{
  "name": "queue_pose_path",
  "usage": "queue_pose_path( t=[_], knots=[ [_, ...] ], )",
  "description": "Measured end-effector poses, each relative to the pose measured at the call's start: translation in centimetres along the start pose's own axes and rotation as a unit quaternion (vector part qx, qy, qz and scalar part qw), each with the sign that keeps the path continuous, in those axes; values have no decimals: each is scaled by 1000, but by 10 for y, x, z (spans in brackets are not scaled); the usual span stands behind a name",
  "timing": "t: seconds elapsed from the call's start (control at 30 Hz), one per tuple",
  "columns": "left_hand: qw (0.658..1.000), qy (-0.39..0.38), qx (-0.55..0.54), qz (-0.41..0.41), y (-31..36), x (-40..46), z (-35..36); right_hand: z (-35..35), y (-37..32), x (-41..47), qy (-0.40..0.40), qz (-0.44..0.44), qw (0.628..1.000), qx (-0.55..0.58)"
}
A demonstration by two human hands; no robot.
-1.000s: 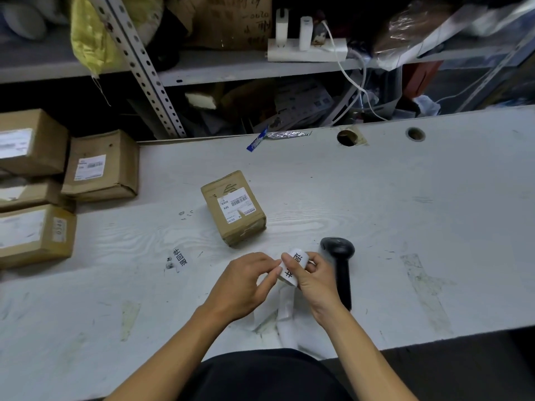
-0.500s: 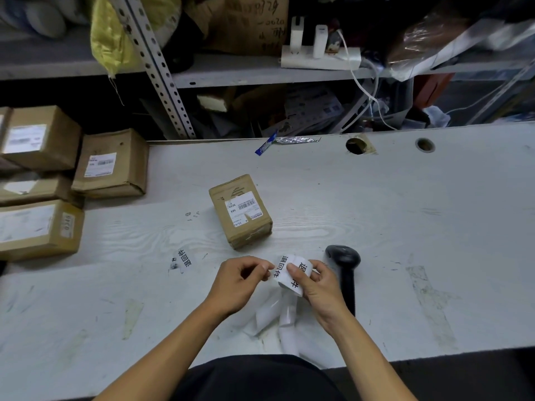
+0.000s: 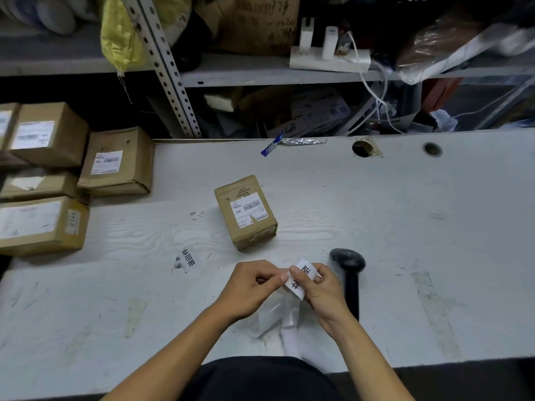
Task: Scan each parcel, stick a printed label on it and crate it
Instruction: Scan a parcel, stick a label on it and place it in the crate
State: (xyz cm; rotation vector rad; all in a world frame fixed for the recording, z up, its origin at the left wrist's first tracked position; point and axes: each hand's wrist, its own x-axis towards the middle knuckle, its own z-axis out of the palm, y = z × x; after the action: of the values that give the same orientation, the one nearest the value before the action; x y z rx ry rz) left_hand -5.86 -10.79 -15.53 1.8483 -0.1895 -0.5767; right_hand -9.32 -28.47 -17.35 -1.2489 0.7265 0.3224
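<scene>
A small brown cardboard parcel (image 3: 246, 211) with a white barcode sticker lies on the white table (image 3: 405, 227), just beyond my hands. My right hand (image 3: 321, 287) pinches a white printed label (image 3: 298, 280) with black characters. My left hand (image 3: 252, 287) pinches the label's left edge with thumb and forefinger. A strip of white backing paper (image 3: 289, 322) trails from the label down to the table's front edge. A black handheld scanner (image 3: 348, 273) lies on the table immediately right of my right hand.
Several brown parcels (image 3: 115, 162) are stacked at the table's left end. A stuck label (image 3: 188, 257) sits on the table left of my hands. A blue sachet (image 3: 270, 146) and two cable holes (image 3: 362, 148) lie along the far edge. Cluttered shelves stand behind.
Both hands keep working the label between their fingertips. The left fingertips pulled a little away from the label and have closed back onto its left edge. Parcel and scanner have not moved.
</scene>
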Motion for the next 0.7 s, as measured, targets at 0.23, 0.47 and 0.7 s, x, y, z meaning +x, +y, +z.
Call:
queue_pose_path(
  t=[0.23, 0.47, 0.7],
  knots=[
    [974, 169, -112, -97, 5, 7, -29, -16, 3, 6, -5, 24, 987, -158],
    [983, 54, -167, -60, 18, 3, -62, 9, -21, 3, 25, -186, 913, -362],
    [982, -18, -183, -37, 18, 3, -69, 48, -48, 11, -191, -53, 975, -104]
  ],
)
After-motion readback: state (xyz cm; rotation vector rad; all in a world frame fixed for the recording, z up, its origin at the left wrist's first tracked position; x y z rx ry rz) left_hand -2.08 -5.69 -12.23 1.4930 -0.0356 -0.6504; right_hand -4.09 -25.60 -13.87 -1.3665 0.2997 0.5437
